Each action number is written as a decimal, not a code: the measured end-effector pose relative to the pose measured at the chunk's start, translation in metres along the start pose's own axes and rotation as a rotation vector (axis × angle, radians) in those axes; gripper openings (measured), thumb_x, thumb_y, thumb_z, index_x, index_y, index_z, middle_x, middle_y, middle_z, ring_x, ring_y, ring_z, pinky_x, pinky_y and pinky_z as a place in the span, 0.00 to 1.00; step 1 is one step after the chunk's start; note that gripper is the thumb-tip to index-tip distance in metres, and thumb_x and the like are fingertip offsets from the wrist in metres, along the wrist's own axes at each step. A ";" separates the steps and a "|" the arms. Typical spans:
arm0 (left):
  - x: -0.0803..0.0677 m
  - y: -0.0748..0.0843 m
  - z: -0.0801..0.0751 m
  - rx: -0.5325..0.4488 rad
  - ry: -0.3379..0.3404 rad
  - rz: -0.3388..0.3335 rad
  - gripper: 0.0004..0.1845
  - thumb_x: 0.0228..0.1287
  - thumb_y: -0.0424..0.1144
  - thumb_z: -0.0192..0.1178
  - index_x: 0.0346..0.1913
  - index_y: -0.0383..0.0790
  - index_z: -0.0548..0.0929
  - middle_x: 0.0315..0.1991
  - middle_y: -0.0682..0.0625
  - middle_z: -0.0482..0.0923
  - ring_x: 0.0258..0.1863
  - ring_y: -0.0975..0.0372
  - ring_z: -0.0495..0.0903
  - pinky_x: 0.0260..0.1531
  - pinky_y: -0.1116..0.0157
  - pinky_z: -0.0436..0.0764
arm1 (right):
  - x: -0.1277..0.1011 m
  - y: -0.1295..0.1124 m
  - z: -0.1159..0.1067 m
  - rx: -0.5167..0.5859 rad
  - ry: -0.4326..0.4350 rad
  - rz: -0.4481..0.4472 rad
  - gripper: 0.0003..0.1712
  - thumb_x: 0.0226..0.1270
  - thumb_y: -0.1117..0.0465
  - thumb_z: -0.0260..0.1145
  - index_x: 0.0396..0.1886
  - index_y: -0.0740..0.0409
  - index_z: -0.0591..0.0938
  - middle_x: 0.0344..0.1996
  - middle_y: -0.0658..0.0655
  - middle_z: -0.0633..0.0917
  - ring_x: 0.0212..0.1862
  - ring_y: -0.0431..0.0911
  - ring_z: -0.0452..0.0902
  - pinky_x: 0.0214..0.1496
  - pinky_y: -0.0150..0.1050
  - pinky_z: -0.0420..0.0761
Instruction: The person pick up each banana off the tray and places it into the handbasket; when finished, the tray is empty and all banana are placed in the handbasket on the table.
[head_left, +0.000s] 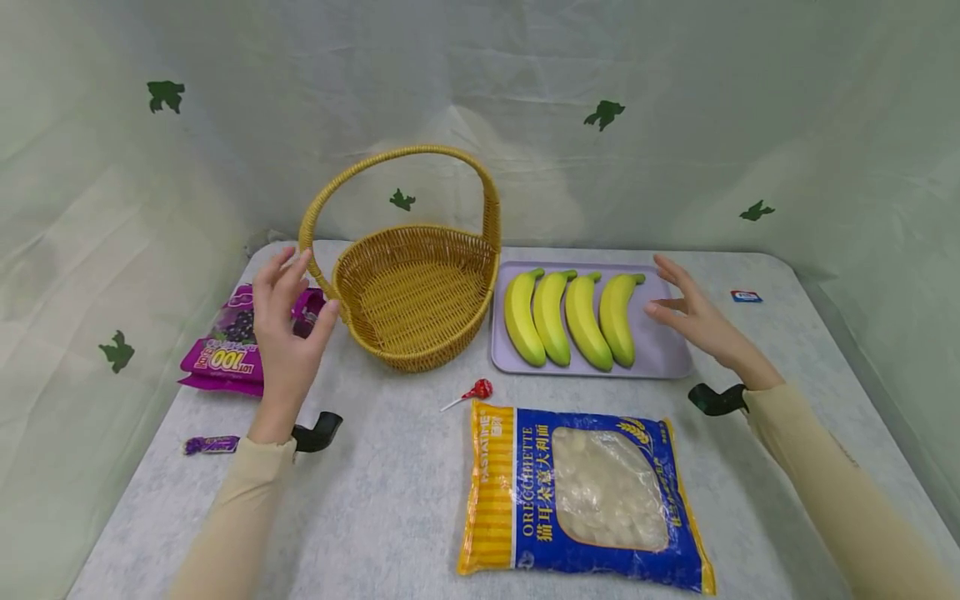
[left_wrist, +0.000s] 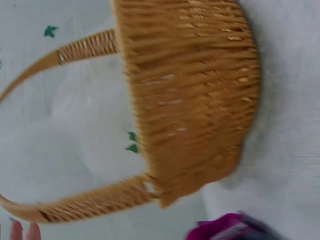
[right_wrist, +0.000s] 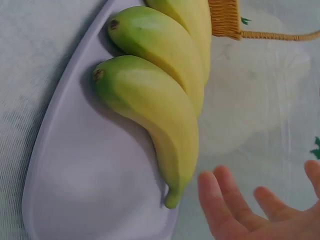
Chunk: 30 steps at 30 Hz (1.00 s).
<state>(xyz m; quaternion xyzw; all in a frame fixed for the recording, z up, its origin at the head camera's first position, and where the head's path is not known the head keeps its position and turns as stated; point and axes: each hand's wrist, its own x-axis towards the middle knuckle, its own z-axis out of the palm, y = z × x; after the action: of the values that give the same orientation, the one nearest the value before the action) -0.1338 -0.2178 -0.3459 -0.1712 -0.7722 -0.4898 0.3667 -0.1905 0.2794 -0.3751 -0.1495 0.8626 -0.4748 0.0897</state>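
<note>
My left hand (head_left: 288, 333) is raised with loosely bent fingers and holds nothing. It hovers by the left side of a wicker basket (head_left: 420, 354), which has a tall arched handle; I cannot tell whether it touches that handle. In the left wrist view the basket (left_wrist: 195, 100) fills the middle, with fingertips at the lower left corner. My right hand (head_left: 705, 325) hangs over the right end of a lilac tray (head_left: 660, 358), fingers apart and nothing in them. Several yellow-green bananas lie side by side on the tray, the rightmost banana (right_wrist: 155, 110) nearest that hand.
A purple candy bag (head_left: 225, 354) lies behind the left hand, a wrapped purple candy (head_left: 212, 444) nearer the front. A red lollipop (head_left: 480, 388) and a blue-yellow orecchiette bag (head_left: 585, 500) lie mid-table. At far right is a small red-blue packet (head_left: 746, 296). Pale fabric surrounds the table.
</note>
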 end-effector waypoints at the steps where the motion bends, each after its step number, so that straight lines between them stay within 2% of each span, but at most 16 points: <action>1: 0.000 0.001 -0.001 -0.019 0.011 -0.030 0.27 0.61 0.27 0.60 0.64 0.31 0.70 0.67 0.37 0.58 0.65 0.54 0.62 0.64 0.58 0.67 | 0.002 0.002 -0.001 0.022 -0.027 0.021 0.46 0.73 0.56 0.57 0.77 0.41 0.38 0.74 0.65 0.43 0.63 0.69 0.61 0.58 0.69 0.64; 3: 0.000 0.001 -0.003 -0.052 0.006 -0.092 0.30 0.61 0.23 0.58 0.66 0.32 0.67 0.69 0.37 0.55 0.66 0.55 0.59 0.66 0.55 0.64 | 0.006 0.005 -0.001 0.067 -0.077 0.068 0.45 0.73 0.54 0.56 0.77 0.40 0.38 0.74 0.66 0.43 0.63 0.68 0.61 0.60 0.65 0.66; 6: 0.000 -0.003 -0.002 -0.083 -0.027 -0.170 0.33 0.62 0.23 0.57 0.70 0.36 0.61 0.72 0.42 0.50 0.68 0.55 0.56 0.68 0.53 0.59 | 0.012 0.011 -0.002 0.132 -0.146 0.131 0.45 0.74 0.53 0.55 0.77 0.40 0.38 0.73 0.67 0.42 0.63 0.67 0.64 0.60 0.59 0.70; 12: -0.002 -0.031 0.001 -0.073 -0.078 -0.236 0.38 0.64 0.22 0.56 0.74 0.43 0.54 0.72 0.45 0.50 0.67 0.54 0.59 0.67 0.52 0.59 | 0.018 0.019 0.000 0.194 -0.244 0.192 0.44 0.74 0.50 0.54 0.77 0.42 0.38 0.73 0.70 0.41 0.60 0.67 0.68 0.60 0.59 0.70; 18: -0.006 -0.061 0.003 -0.049 -0.086 -0.230 0.39 0.65 0.24 0.56 0.75 0.47 0.53 0.68 0.42 0.58 0.63 0.50 0.66 0.63 0.57 0.67 | 0.027 0.023 0.002 0.196 -0.291 0.204 0.41 0.76 0.52 0.52 0.78 0.43 0.41 0.72 0.71 0.40 0.58 0.67 0.69 0.60 0.60 0.70; 25: -0.006 -0.065 0.003 -0.032 -0.101 -0.189 0.38 0.67 0.25 0.54 0.74 0.49 0.53 0.63 0.38 0.65 0.60 0.44 0.69 0.59 0.60 0.71 | 0.038 0.021 0.008 0.112 -0.319 0.244 0.41 0.74 0.51 0.55 0.77 0.46 0.45 0.70 0.73 0.45 0.55 0.63 0.72 0.57 0.58 0.73; 30: -0.005 -0.065 0.000 0.003 -0.121 -0.205 0.38 0.67 0.24 0.54 0.74 0.51 0.53 0.62 0.38 0.65 0.59 0.42 0.69 0.59 0.58 0.72 | 0.045 0.019 0.013 0.037 -0.298 0.243 0.40 0.72 0.51 0.57 0.77 0.51 0.50 0.67 0.73 0.52 0.48 0.58 0.74 0.53 0.54 0.77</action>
<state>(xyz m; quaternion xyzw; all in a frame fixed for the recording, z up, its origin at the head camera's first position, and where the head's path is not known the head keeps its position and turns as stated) -0.1708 -0.2471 -0.3907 -0.1200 -0.8073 -0.5122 0.2675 -0.2319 0.2630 -0.3989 -0.1113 0.8427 -0.4488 0.2758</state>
